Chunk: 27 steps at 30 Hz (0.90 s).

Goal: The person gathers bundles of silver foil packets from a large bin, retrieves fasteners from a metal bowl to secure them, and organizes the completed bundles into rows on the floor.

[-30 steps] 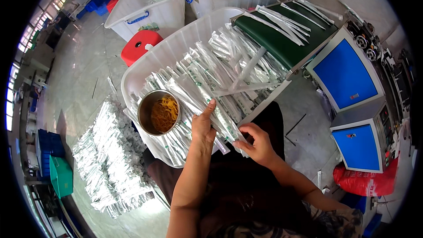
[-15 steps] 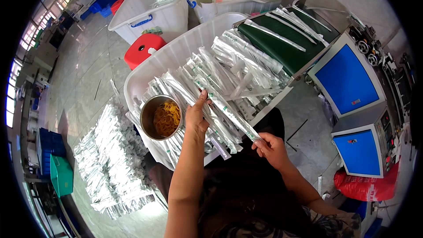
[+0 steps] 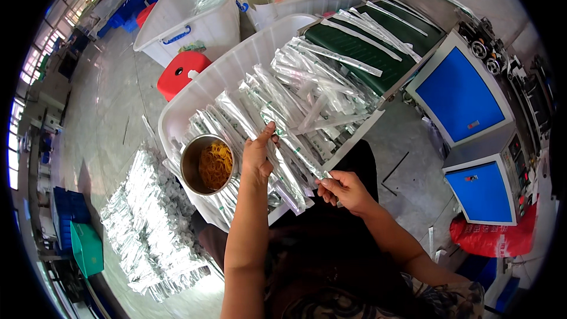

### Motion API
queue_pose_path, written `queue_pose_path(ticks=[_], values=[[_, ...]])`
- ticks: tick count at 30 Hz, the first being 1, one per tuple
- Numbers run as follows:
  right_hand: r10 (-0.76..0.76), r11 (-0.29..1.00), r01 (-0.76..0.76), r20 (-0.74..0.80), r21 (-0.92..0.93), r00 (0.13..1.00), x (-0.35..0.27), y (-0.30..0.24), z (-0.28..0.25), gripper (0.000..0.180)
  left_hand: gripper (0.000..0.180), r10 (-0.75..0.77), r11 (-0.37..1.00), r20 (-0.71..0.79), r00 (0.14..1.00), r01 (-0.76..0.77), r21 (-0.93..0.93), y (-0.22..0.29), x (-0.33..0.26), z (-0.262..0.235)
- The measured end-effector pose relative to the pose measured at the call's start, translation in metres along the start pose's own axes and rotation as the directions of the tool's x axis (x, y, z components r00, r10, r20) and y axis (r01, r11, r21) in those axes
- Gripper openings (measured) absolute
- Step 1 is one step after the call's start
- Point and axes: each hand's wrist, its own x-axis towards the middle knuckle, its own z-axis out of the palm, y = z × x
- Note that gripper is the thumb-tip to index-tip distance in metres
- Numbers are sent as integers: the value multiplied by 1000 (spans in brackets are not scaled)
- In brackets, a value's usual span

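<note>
My left hand point(image 3: 258, 152) is closed round the upper part of a long, narrow silvery-white packet point(image 3: 298, 149) with green print. The lower end of this packet is pinched between the thumb and fingers of my right hand point(image 3: 345, 191). It slants across a white plastic tub point(image 3: 188, 95) heaped with similar wrapped packets point(image 3: 283, 91). What is inside the wrappers I cannot make out. Just left of my left hand, a round steel cup point(image 3: 188, 165) full of yellow-orange rubber bands point(image 3: 216, 167) rests on the packets.
A green conveyor belt point(image 3: 354, 53) carrying loose packets ends over the tub's far right side. Blue-panelled machine cabinets point(image 3: 466, 103) stand at right. Bundled packets point(image 3: 150, 221) are piled on the floor at left. Beyond the tub are a red stool point(image 3: 182, 74) and a white bin point(image 3: 177, 18).
My right hand has moved a little left and up, still on the packet's lower end. Another packet has come off the belt's end onto the heap. The whole view has shifted slightly.
</note>
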Motion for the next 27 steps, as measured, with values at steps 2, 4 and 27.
queue_pose_path(ticks=[2,4,27], values=[[29,999,-29,-10,35,1000,-3,-6,1,23,18,-9,1000,-5,1000,9,12,5,-2,0],[52,996,-51,-10,68,999,-8,-10,5,23,19,38,999,-4,999,-38,-1,4,-2,-1],[-418,859,361,-93,-362,903,11,-105,-32,17,16,-172,946,417,893,32,322,-36,-105,48]])
